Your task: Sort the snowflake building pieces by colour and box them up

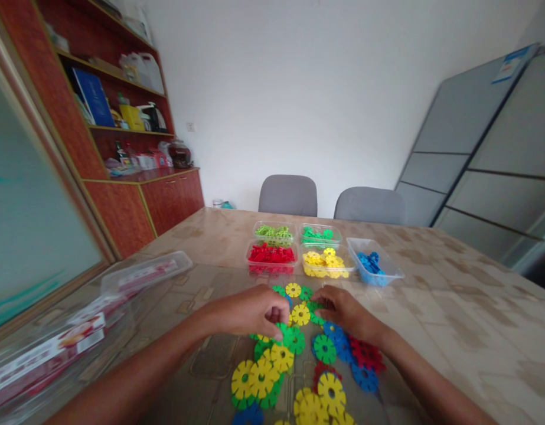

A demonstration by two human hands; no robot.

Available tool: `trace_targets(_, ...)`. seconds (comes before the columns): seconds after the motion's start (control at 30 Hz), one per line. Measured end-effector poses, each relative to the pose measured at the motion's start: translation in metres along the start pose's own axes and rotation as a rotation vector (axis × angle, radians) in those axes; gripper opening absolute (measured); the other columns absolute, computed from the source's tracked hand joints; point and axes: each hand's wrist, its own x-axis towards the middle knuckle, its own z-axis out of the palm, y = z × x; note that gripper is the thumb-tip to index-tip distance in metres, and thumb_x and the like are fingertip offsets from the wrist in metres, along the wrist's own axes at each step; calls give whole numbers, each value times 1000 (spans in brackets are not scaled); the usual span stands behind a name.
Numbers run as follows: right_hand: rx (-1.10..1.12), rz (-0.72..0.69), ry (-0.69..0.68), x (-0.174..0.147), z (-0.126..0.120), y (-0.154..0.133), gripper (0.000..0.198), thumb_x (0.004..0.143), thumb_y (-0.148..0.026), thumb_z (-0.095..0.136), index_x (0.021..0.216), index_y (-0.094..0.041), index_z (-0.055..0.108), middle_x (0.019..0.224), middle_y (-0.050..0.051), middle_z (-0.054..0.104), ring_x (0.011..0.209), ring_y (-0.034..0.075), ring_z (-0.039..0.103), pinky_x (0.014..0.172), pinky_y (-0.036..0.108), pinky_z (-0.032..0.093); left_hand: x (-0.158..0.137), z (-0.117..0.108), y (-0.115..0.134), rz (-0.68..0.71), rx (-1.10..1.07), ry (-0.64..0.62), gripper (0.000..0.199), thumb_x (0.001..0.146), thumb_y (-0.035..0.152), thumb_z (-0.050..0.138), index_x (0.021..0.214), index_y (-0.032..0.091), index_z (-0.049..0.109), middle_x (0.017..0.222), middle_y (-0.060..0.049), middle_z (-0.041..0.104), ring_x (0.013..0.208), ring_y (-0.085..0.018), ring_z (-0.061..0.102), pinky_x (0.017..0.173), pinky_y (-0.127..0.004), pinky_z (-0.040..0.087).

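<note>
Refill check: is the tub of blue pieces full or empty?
Neither, part-full: blue pieces lie in the tub, with bare plastic showing beside them.

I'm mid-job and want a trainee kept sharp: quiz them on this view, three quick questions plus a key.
1. What color are the pieces in the rightmost tub? A) red B) blue C) yellow
2. True or false: the tub of red pieces stands nearer the camera than the tub of light green pieces.
3. Fill in: the left hand and right hand are at the loose, notched ____ on the table.

Key: 1. B; 2. True; 3. discs
</note>
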Motion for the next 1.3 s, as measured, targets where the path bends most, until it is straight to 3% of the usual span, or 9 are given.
trace_targets(0.23, 89, 26, -51, -2, -2, 0, 20, 77, -35, 62, 80, -16, 55, 67, -2, 49, 60, 13, 43, 53, 25, 32, 13, 31, 1, -88, 84, 109, 33, 69, 21, 72, 100, 22, 64, 71, 5, 58, 63, -14, 55, 51, -20, 29)
trace_targets(0.5, 231, 27, -127, -2, -4, 9, 27, 77, -40, 65, 78, -17, 50, 64, -5, 45, 56, 10, 38, 51, 22, 29, 11, 29, 4, 3, 151, 91, 26, 69, 19, 73, 93, 21, 62, 82, 3, 56, 71, -13, 53, 58, -20, 31)
trace_targets(0.87, 237, 40, -162, -3, -17, 5, 28, 78, -41, 65, 74, -17, 51, 63, -6, 43, 57, 9, 36, 51, 23, 27, 12, 30, 10, 22, 175, 59, 27, 70, 21, 73, 95, 21, 64, 86, 2, 53, 76, -15, 53, 64, -20, 35)
trace_targets(1.07, 287, 68, -159, -5, -21, 2, 34, 77, -47, 66, 74, -18, 50, 62, -6, 44, 55, 9, 37, 51, 23, 28, 14, 35, 3, -62, -47, 144, 36, 62, 17, 75, 94, 21, 59, 78, 5, 51, 70, -13, 49, 58, -21, 29)
trace_targets(1.2, 361, 81, -154, -4, -24, -5, 39, 73, -53, 69, 75, -18, 51, 64, -5, 47, 56, 9, 41, 52, 23, 32, 21, 38, -7, -81, -207, 266, 26, 62, 15, 70, 84, 19, 57, 72, 6, 50, 68, -13, 48, 57, -21, 29)
trace_targets(1.3, 423, 83, -152, -3, -20, -10, 40, 73, -53, 69, 75, -18, 51, 64, -6, 46, 56, 8, 40, 51, 22, 31, 27, 39, -12, -111, -322, 284, 24, 66, 18, 64, 86, 18, 50, 68, 6, 50, 61, -12, 50, 54, -21, 32)
